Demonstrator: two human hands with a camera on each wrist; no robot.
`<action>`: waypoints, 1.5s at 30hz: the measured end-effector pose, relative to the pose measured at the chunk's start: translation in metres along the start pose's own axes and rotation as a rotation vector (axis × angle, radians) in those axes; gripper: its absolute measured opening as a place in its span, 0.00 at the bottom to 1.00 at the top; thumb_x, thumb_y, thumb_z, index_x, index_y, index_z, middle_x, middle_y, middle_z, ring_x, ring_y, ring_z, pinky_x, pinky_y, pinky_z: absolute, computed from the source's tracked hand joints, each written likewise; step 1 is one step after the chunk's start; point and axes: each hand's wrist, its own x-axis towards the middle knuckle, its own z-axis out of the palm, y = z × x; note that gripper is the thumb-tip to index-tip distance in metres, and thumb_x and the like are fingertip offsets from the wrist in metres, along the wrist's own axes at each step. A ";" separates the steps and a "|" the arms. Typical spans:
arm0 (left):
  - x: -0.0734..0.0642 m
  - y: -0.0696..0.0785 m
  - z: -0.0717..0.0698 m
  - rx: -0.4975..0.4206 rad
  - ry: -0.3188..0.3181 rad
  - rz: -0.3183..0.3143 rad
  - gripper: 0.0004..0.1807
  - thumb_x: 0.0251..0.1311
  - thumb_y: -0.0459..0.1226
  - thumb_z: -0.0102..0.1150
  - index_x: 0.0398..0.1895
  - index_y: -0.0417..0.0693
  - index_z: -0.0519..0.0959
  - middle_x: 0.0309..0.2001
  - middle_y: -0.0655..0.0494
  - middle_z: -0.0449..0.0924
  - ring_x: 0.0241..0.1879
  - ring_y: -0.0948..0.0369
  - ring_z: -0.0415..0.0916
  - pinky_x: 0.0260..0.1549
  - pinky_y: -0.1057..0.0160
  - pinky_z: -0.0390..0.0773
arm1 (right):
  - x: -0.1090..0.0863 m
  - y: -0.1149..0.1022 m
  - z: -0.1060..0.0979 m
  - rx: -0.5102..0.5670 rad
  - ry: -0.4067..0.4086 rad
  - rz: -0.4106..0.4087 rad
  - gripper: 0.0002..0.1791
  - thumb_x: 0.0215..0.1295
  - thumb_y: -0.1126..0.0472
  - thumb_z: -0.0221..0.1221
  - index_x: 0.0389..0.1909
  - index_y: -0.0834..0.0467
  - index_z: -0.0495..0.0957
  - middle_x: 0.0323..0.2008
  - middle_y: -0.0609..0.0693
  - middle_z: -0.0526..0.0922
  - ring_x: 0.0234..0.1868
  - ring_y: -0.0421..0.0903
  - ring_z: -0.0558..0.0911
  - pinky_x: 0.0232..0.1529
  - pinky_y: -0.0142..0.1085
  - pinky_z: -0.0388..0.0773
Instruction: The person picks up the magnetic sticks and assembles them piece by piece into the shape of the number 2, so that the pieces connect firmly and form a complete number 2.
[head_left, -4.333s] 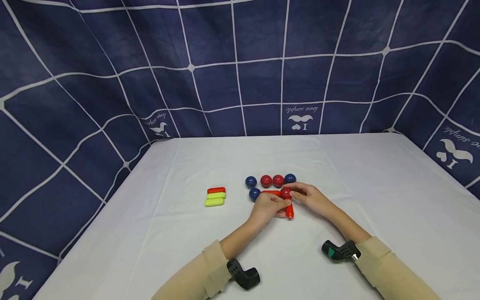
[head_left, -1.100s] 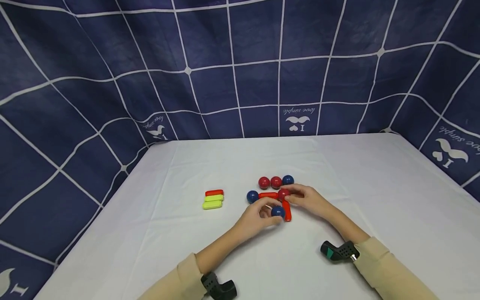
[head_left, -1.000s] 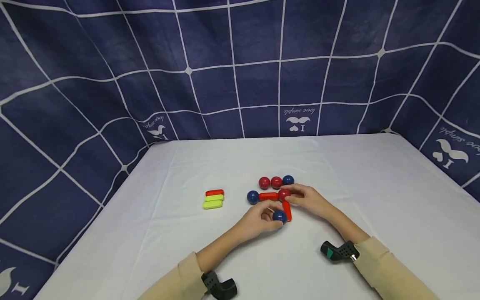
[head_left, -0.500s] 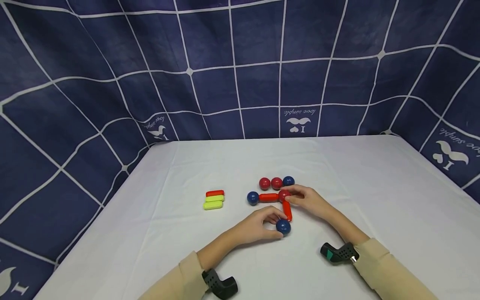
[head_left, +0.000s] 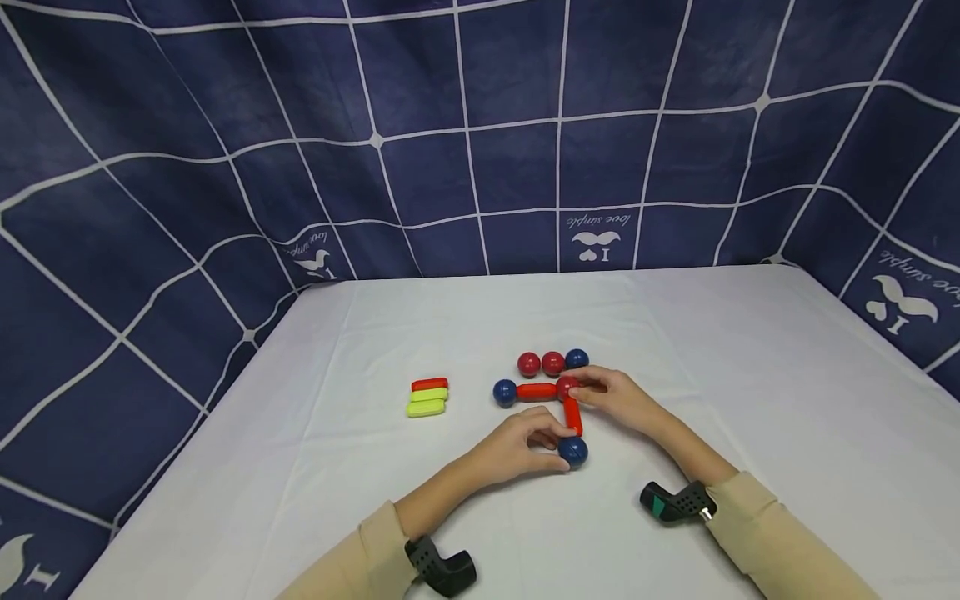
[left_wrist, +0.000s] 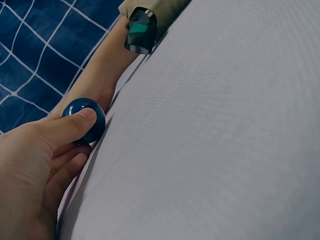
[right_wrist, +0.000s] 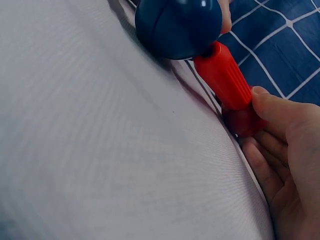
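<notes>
My left hand (head_left: 517, 448) pinches a blue ball (head_left: 573, 452) between thumb and fingers, at the near end of a red rod (head_left: 572, 415). In the right wrist view that blue ball (right_wrist: 179, 27) sits right at the tip of the red rod (right_wrist: 223, 76). My right hand (head_left: 617, 398) grips the red ball (head_left: 567, 387) at the rod's far end. From this red ball a second red rod (head_left: 537, 392) runs left to another blue ball (head_left: 506, 392), making an L shape on the table. The left wrist view shows my thumb across the held blue ball (left_wrist: 84, 121).
Behind the L, two red balls (head_left: 528, 364) and a blue ball (head_left: 577, 358) stand in a row. To the left lie one red rod (head_left: 430, 384) and two yellow-green rods (head_left: 427, 402) side by side. A white cloth (head_left: 360, 500) covers the table; a dark blue checked curtain (head_left: 517, 167) hangs behind.
A blue ball has left the back row's left end, and my left hand has brought it nearer, to the near end of the red rod. My right hand stays on the red ball.
</notes>
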 end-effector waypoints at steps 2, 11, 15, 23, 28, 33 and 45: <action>0.001 0.001 0.000 -0.001 0.007 -0.004 0.19 0.49 0.36 0.65 0.47 0.47 0.78 0.43 0.55 0.78 0.40 0.69 0.76 0.45 0.74 0.73 | 0.001 0.000 -0.001 0.000 0.003 -0.002 0.21 0.62 0.54 0.55 0.54 0.59 0.73 0.50 0.57 0.78 0.46 0.47 0.77 0.47 0.32 0.74; 0.004 -0.001 0.002 0.022 0.008 -0.016 0.20 0.49 0.37 0.66 0.48 0.50 0.76 0.40 0.55 0.76 0.40 0.67 0.74 0.45 0.73 0.74 | 0.001 0.000 0.001 0.004 0.002 -0.003 0.21 0.62 0.54 0.56 0.54 0.59 0.73 0.50 0.56 0.78 0.46 0.47 0.77 0.45 0.22 0.70; 0.004 -0.001 0.002 0.051 -0.002 0.015 0.22 0.50 0.39 0.65 0.50 0.50 0.75 0.40 0.54 0.74 0.39 0.69 0.72 0.45 0.74 0.73 | 0.002 0.001 0.001 0.006 0.005 -0.017 0.21 0.62 0.55 0.56 0.54 0.59 0.73 0.50 0.56 0.78 0.47 0.47 0.77 0.45 0.23 0.71; 0.002 0.002 -0.001 0.115 -0.028 0.035 0.19 0.56 0.38 0.59 0.52 0.52 0.76 0.42 0.57 0.72 0.39 0.73 0.70 0.45 0.75 0.72 | 0.002 -0.001 0.000 0.013 0.002 0.000 0.22 0.62 0.55 0.56 0.54 0.60 0.73 0.49 0.57 0.78 0.45 0.47 0.76 0.44 0.23 0.71; 0.002 0.003 0.000 0.117 -0.003 0.008 0.17 0.54 0.39 0.61 0.48 0.51 0.77 0.41 0.59 0.76 0.39 0.73 0.71 0.44 0.75 0.72 | 0.002 0.000 0.000 0.007 -0.003 0.003 0.22 0.61 0.54 0.56 0.54 0.59 0.73 0.49 0.57 0.78 0.46 0.46 0.76 0.45 0.22 0.71; 0.000 0.004 0.005 0.130 0.033 -0.021 0.15 0.51 0.40 0.63 0.44 0.50 0.76 0.39 0.59 0.76 0.38 0.72 0.72 0.44 0.75 0.72 | 0.001 0.003 0.001 0.006 -0.010 0.005 0.22 0.61 0.54 0.56 0.54 0.59 0.73 0.50 0.57 0.78 0.46 0.47 0.76 0.46 0.23 0.71; 0.001 0.009 0.010 0.241 0.048 0.008 0.22 0.52 0.44 0.63 0.50 0.53 0.71 0.43 0.62 0.74 0.42 0.72 0.71 0.50 0.73 0.71 | 0.000 0.000 0.000 0.006 -0.008 0.013 0.22 0.62 0.54 0.56 0.55 0.59 0.72 0.50 0.57 0.78 0.46 0.47 0.76 0.49 0.35 0.74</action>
